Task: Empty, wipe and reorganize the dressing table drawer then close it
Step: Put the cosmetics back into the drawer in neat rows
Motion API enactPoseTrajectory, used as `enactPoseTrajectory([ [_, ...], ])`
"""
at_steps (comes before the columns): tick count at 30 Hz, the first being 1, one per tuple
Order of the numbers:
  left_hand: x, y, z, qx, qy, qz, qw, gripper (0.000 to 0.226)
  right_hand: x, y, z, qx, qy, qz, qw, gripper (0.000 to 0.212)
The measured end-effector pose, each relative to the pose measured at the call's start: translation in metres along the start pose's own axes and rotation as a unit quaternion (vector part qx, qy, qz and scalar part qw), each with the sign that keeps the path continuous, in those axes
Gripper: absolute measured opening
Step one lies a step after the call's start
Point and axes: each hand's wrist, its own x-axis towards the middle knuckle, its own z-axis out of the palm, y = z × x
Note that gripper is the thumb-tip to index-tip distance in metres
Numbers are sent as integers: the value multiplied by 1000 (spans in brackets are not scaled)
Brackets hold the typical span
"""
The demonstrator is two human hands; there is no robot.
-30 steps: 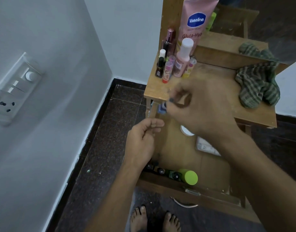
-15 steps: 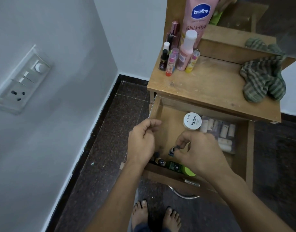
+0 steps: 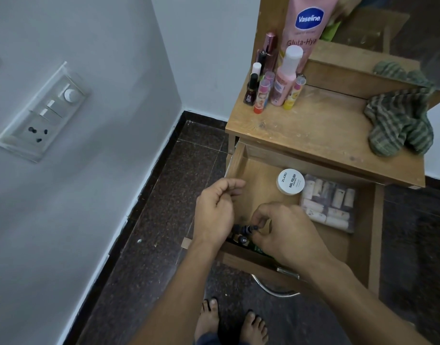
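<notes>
Head view: the drawer [image 3: 260,188] stands pulled out under the worktop [image 3: 318,130]. At its front left corner the right hand [image 3: 286,232] pinches a small dark bottle [image 3: 246,229] above other dark bottles [image 3: 242,239] along the front wall. The left hand [image 3: 219,207] hovers over the drawer's left edge, fingers loosely curled, nothing seen in it. A white tub [image 3: 290,181] sits at the drawer's back. A striped cloth [image 3: 400,125] lies at the worktop's right edge.

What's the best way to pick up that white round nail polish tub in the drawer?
Probably by its low round side wall, coming down from above and the front-left. The white nail polish tub sits flat, lid up; the clear packet of rolls crowds its right side and the tabletop overhangs behind, so the near and left sides are free.
</notes>
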Motion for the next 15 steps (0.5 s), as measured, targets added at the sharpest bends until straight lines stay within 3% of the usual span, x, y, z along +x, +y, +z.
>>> enactPoseTrajectory([
  [10, 3, -3, -1, -21, -3, -8, 1000, 48, 14, -12, -34, -1, -15, -5, 1000, 15],
  [12, 2, -3, 0, -28, -4, -10, 1000, 48, 32, -21, -58, 29, 46, -11, 998, 11],
  [15, 2, -4, 1, -24, -6, -4, 1000, 49, 74, -37, -94, 75, 224, 2, 972, 17],
])
